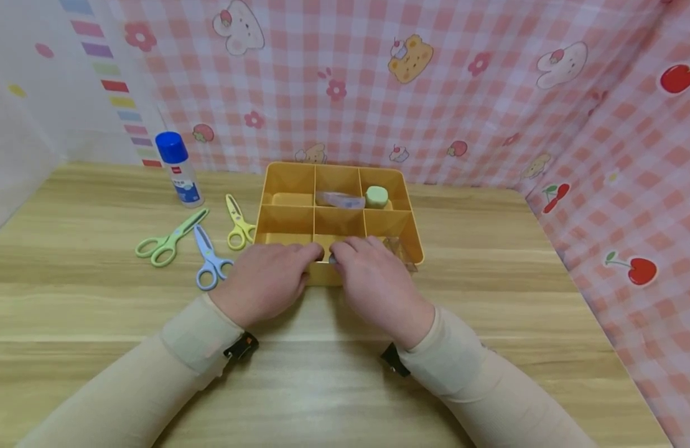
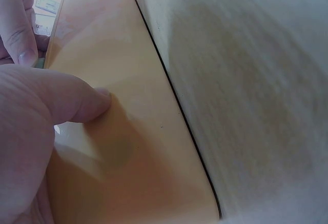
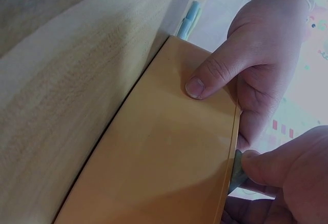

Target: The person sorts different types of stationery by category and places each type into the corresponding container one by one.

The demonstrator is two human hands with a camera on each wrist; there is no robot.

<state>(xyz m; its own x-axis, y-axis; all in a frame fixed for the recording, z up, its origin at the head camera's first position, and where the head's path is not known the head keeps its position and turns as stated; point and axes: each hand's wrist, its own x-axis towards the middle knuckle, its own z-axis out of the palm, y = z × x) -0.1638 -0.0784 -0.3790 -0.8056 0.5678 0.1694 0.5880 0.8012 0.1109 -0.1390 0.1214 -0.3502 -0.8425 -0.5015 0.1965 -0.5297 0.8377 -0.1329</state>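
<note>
A yellow compartment box point(image 1: 325, 275) stands on the table in front of both hands. My left hand point(image 1: 269, 277) grips its front wall, the thumb point(image 3: 212, 75) flat on the outside and the fingers over the rim. Close beside it, my right hand point(image 1: 375, 283) reaches over the same rim. In the right wrist view it pinches a small grey-green piece point(image 3: 237, 172), mostly hidden by the fingers and rim. A pale green rounded object point(image 1: 376, 197) and a clear purplish item point(image 1: 341, 200) lie in back compartments. Beside the right hand, a transparent brownish item point(image 1: 397, 249) sits at the front-right compartment.
Left of the box lie green scissors point(image 1: 168, 241), blue scissors point(image 1: 209, 258) and yellow scissors point(image 1: 239, 227). A blue-capped glue bottle point(image 1: 182, 177) stands behind them. A checked pink cloth point(image 1: 333, 81) hangs along the table's back, another along its right side.
</note>
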